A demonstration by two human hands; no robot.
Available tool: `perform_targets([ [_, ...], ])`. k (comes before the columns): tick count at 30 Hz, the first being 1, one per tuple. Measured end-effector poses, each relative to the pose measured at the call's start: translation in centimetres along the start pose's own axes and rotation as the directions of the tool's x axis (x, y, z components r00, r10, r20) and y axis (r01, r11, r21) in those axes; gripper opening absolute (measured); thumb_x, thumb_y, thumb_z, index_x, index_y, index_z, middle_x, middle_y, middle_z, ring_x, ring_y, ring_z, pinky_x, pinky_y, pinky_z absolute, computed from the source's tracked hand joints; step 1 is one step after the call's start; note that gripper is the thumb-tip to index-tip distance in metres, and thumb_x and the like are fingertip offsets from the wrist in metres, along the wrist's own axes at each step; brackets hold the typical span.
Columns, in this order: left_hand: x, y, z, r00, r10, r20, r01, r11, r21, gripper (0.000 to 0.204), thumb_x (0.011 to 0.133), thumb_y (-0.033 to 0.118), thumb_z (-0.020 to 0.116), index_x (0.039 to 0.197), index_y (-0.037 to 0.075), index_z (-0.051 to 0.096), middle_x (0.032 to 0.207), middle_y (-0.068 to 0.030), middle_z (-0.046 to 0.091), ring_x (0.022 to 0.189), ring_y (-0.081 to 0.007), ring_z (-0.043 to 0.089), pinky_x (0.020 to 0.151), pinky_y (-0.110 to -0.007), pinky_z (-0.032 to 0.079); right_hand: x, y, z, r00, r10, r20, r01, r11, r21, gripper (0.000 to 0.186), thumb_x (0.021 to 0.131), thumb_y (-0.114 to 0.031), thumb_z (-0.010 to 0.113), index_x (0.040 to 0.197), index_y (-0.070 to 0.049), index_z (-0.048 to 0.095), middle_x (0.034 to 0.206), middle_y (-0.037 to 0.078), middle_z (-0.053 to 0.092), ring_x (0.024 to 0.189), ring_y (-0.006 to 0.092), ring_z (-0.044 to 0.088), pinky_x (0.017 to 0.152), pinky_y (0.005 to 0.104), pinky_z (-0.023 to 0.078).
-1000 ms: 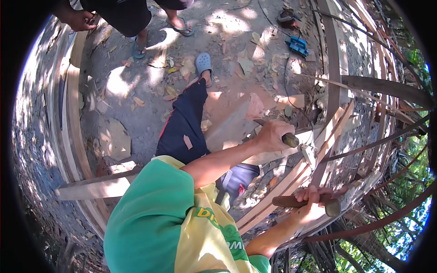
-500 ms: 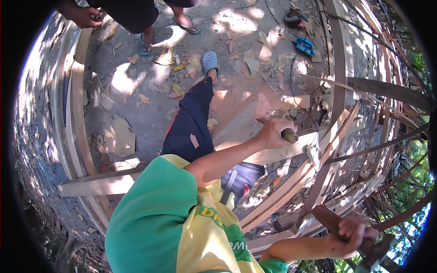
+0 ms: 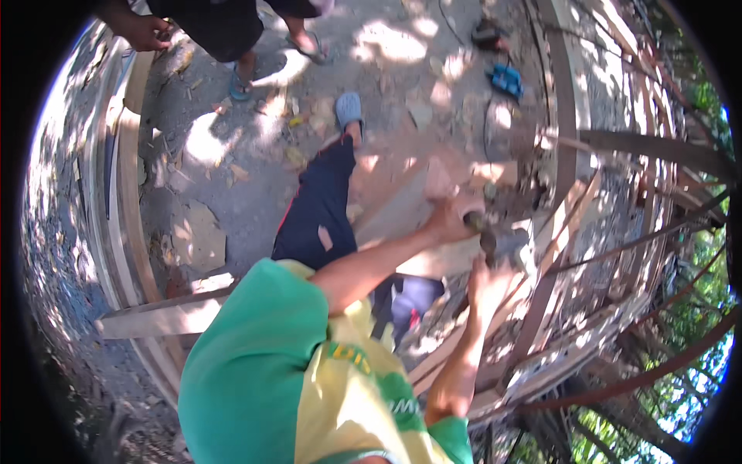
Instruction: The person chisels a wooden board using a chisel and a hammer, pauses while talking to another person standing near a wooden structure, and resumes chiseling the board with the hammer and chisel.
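My left hand (image 3: 452,220) is wrapped round a wooden-handled chisel (image 3: 474,222); the handle's end sticks out toward the right, and its blade is hidden by the hand. My right hand (image 3: 488,284) grips a hammer, whose greyish head (image 3: 513,246) is blurred by motion close to the chisel's handle end. Whether the two touch is not clear. Beneath both hands lies a pale wooden plank (image 3: 440,257). My leg in dark trousers (image 3: 318,197) stretches forward beside it, ending in a grey clog (image 3: 349,108).
A blue power tool (image 3: 505,80) lies on the ground at the far right. Long timbers (image 3: 133,193) run along the left, with a crossbeam (image 3: 162,319) near me. More boards (image 3: 570,116) line the right. Another person's sandalled feet (image 3: 241,83) stand at the far left among dry leaves.
My right hand has swung the hammer from the lower right up and leftward to the chisel. The left hand keeps its grip, shifted slightly left in the picture.
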State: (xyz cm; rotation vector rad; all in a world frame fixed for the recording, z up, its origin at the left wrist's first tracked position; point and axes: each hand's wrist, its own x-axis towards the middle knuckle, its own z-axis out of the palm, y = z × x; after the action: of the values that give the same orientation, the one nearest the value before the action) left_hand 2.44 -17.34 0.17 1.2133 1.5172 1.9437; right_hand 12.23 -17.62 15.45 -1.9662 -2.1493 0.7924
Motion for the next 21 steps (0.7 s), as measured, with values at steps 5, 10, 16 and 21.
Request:
perform_targets([
  [5, 1.9, -0.3, -0.5, 1.000, 0.007, 0.023, -0.006, 0.999, -0.036, 0.033, 0.062, 0.015, 0.084, 0.081, 0.005, 0.059, 0.073, -0.0098, 0.059, 0.068, -0.0285, 0.062, 0.062, -0.039, 0.046, -0.1, -0.5, -11.8, 0.776, -0.401, -0.487, 0.593, 0.728, 0.345, 0.003, 0.075, -0.002, 0.060, 0.077, -0.001, 0.060, 0.059, 0.002, 0.052, 0.045, 0.0127, 0.047, 0.041, 0.0313, 0.036],
  [10, 2.2, -0.3, -0.2, 0.999, -0.020, 0.038, 0.020, 1.000, 0.021, 0.030, 0.063, 0.013, 0.081, 0.080, 0.006, 0.057, 0.071, -0.0099, 0.057, 0.065, -0.0289, 0.060, 0.058, -0.039, 0.044, -2.8, -4.8, -23.0, 0.615, -0.331, -0.716, 0.786, 0.189, 0.588, 0.010, 0.089, -0.008, 0.056, 0.082, -0.007, 0.050, 0.060, 0.002, 0.044, 0.048, 0.0126, 0.035, 0.052, 0.0254, 0.037],
  [16, 2.5, -0.8, -0.8, 0.999, -0.003, 0.032, 0.005, 0.999, -0.051, 0.029, 0.066, 0.015, 0.083, 0.077, 0.006, 0.057, 0.070, -0.0106, 0.056, 0.063, -0.0258, 0.059, 0.058, -0.040, 0.044, 0.9, 0.1, 2.1, 0.975, -0.221, 0.038, 0.210, 0.959, 0.192, 0.031, 0.085, -0.012, 0.068, 0.112, 0.005, 0.064, 0.102, 0.017, 0.073, 0.092, 0.0221, 0.067, 0.080, 0.0401, 0.052],
  [21, 5.7, -1.0, -0.9, 0.984, -0.143, 0.111, 0.138, 0.989, 0.048, 0.027, 0.070, 0.020, 0.083, 0.080, 0.004, 0.062, 0.072, -0.0111, 0.062, 0.063, -0.0212, 0.063, 0.060, -0.039, 0.049, -0.9, 2.2, 1.4, 0.985, -0.120, -0.127, 0.162, 0.900, 0.406, 0.009, 0.084, -0.005, 0.062, 0.092, -0.001, 0.060, 0.059, 0.003, 0.054, 0.045, 0.0085, 0.048, 0.043, 0.0259, 0.038],
])
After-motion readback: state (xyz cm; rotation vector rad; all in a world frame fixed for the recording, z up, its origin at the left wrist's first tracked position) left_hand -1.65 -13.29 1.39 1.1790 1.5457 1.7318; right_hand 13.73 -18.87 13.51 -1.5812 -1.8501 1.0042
